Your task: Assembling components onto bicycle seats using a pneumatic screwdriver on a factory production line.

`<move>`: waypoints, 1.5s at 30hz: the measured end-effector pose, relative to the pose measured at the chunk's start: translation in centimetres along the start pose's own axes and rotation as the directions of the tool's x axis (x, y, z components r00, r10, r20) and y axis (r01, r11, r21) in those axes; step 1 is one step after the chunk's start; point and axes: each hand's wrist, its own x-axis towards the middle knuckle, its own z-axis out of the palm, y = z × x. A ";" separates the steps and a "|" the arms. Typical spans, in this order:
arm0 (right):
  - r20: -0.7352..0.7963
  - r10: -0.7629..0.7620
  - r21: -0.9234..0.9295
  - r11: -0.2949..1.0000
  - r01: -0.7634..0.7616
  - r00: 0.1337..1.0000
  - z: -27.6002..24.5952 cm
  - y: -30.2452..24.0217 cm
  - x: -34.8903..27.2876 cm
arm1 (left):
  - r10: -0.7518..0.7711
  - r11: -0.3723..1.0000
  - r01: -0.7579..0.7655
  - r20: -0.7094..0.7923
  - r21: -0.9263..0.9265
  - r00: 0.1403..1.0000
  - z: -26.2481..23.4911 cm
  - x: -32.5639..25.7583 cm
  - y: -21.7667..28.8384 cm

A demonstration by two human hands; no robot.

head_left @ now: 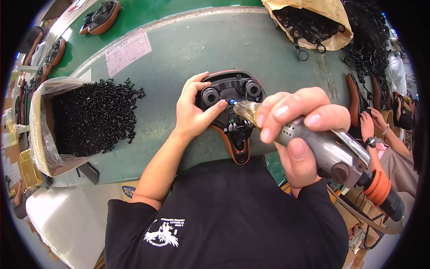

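Mid-frame, the saddle (224,119), long axis running toward the lower edge, lies up-left of the right hand (302,110) wrapped around the power driver (333,148), the nearer left hand (191,111) gripping the saddle's left side.

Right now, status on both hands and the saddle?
Left hand holds upturned saddle. Right hand grips power driver, blue tip over saddle. Left thumb beside tip.

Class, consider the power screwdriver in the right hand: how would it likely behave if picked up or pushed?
The power screwdriver is probably heavy for its size, since its casing looks like grey metal. Laid on the table, it could roll when pushed, as it is rounded. Its smooth, shiny surface might feel slippery.
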 end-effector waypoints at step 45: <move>-0.005 0.093 0.128 0.988 -0.092 0.996 1.6 0.7 1.8 | 0.176 0.546 0.151 -0.289 0.824 0.941 -12.6 -1.4 -3.1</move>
